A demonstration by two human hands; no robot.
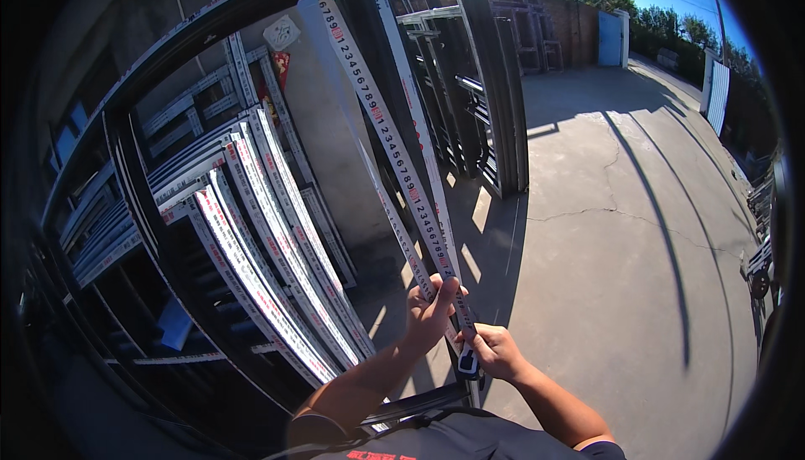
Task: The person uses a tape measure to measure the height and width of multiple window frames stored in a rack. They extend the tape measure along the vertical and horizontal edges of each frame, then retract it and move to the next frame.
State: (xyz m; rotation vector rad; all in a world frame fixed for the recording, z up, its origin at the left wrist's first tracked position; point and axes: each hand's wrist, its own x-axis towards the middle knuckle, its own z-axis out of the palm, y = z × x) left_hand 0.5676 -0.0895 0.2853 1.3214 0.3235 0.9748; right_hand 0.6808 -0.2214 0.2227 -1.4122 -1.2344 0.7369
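A long tape measure blade (402, 158) with black and red numbers rises from my hands and folds over near the top of a dark frame. My left hand (433, 312) grips the blade, both the numbered run and the run coming back down beside it. Just below, my right hand (494, 350) pinches the blade close to the tape measure's case (468, 362), which hangs under the fingers. A tall frame member (409, 89) covered in printed protective film stands behind the blade.
On the left, film-wrapped window frames (251, 259) lean in a stack inside a large dark frame (151, 233). More dark frames (503, 108) stand upright beyond. Concrete ground (585, 284) with long shadows stretches right, towards a blue door (610, 38).
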